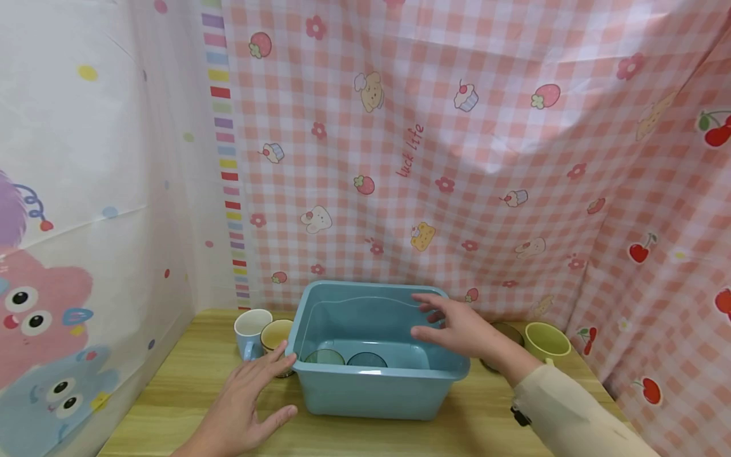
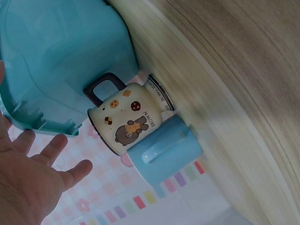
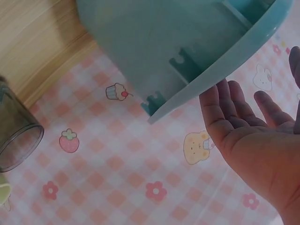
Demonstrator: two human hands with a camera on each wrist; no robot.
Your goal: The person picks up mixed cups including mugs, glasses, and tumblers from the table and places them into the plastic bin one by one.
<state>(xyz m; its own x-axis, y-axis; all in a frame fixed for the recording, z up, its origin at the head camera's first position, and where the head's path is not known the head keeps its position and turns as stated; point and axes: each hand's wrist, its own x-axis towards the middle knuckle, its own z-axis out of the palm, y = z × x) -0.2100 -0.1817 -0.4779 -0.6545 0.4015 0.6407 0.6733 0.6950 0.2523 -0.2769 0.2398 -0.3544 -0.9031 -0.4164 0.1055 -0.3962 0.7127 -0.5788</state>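
A light-blue plastic basin stands on the wooden table, with a greenish glass and a darker teal glass visible inside. My left hand is at the basin's left rim, fingers extended and thumb apart; whether it presses the rim is hard to tell. Over the right part of the basin hovers my right hand, fingers loosely bent around nothing. Left of the basin are a cream bear-print mug with a dark handle and a light-blue mug, side by side.
To the basin's right stand a brownish clear glass, partly behind my right forearm in the head view, and a yellow-green mug. A pink checked cloth hangs behind the table, and a white patterned one at the left.
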